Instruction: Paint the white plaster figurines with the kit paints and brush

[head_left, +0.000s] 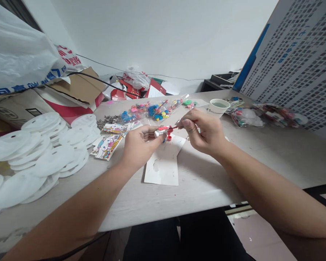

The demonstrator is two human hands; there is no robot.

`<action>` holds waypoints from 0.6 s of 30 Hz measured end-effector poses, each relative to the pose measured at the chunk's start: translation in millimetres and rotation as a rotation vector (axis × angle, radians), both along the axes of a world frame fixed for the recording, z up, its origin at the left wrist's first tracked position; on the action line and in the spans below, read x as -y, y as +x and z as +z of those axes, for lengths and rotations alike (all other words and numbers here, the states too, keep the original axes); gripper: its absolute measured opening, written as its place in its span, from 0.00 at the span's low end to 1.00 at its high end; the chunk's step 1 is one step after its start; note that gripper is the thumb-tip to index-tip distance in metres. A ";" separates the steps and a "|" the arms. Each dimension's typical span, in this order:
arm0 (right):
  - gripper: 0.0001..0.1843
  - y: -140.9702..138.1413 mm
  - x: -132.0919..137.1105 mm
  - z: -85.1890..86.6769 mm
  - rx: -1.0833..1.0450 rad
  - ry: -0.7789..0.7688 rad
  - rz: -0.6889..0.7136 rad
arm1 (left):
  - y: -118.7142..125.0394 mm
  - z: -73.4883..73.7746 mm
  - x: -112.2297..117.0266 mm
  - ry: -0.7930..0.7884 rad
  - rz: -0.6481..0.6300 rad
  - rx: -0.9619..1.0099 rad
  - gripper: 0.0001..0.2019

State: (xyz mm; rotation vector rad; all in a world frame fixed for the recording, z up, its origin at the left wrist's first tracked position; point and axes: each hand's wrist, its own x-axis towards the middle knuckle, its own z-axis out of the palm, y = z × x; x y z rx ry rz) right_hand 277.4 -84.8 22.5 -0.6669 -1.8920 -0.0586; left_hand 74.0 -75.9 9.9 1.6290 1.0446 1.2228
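My left hand (138, 143) is closed on a small white piece with red colour on it (161, 131), held above the table. My right hand (203, 131) pinches a thin red-tipped stick (174, 127) whose tip touches that piece. Both hands hover over a white card (163, 165) lying flat on the table (201, 181). A tiny red pot (168, 138) sits just under the piece.
Several white plastic discs (43, 152) are piled at the left. Cartoon picture cards (107, 145), bags of coloured pots (152, 110) and a paper cup (218, 106) lie beyond the hands. Cardboard boxes (78, 88) and a printed panel (296, 61) flank the table.
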 end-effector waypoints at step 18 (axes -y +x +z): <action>0.11 5.1 -3.8 0.1 0.044 -0.033 -0.018 | -1.6 -5.9 -8.0 0.027 -0.023 0.038 0.16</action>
